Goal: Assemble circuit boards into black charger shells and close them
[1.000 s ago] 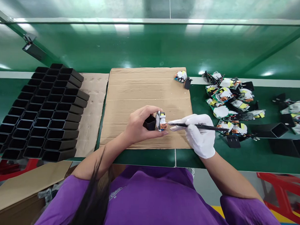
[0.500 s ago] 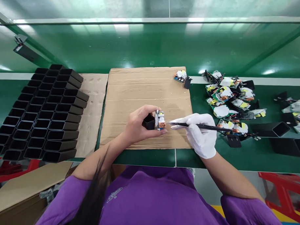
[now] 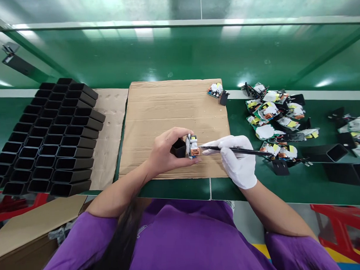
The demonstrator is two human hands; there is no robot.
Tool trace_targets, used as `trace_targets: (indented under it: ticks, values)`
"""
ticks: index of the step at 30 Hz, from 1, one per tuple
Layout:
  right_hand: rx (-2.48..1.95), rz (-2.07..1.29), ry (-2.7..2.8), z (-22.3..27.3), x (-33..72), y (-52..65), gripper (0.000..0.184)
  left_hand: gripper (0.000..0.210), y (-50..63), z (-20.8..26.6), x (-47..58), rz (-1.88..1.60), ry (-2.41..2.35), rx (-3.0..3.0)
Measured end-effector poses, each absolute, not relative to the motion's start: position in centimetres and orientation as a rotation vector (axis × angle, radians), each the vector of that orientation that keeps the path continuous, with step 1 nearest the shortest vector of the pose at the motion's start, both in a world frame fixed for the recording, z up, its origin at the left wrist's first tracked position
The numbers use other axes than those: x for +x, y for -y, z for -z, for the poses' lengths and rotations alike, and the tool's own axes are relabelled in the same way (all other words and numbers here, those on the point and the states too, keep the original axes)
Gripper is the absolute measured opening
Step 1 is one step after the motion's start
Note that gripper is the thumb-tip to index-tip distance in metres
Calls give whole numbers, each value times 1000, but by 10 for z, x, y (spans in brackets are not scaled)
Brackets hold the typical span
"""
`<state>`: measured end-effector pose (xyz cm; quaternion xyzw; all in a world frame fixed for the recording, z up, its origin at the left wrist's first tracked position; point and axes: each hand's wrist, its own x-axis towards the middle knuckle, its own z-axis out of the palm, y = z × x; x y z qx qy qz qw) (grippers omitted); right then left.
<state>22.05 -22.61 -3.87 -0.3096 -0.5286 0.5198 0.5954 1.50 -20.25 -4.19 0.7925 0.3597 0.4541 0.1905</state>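
My bare left hand (image 3: 167,150) is closed around a small circuit board assembly (image 3: 193,146), white, yellow and orange, with a black plastic part (image 3: 178,147) on its palm side. Whether that black part is joined to the board I cannot tell. In a white glove, my right hand (image 3: 238,156) grips black tweezers (image 3: 235,150) like a pen. The tip of the tweezers points left and reaches the right side of the board, at or very near its surface. Both hands are above a cardboard sheet (image 3: 169,111).
Rows of black rectangular housings (image 3: 61,142) stand at the left. One board with a black plug part (image 3: 216,89) lies on the cardboard's far right corner. Several similar boards (image 3: 269,110) are heaped to the right, near two black housings (image 3: 327,152). A green panel (image 3: 182,56) rises behind.
My right hand and the tweezers have shifted slightly left toward the board. My left hand keeps its hold in nearly the same place. The whole view has shifted a little.
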Motion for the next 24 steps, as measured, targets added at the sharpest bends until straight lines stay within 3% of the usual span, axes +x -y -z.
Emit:
trace_targets:
  ticks: [24]
  values:
    - [-683,-1129,1444,36,225,226,7,53,201,43,14,-1301,-1057,2310]
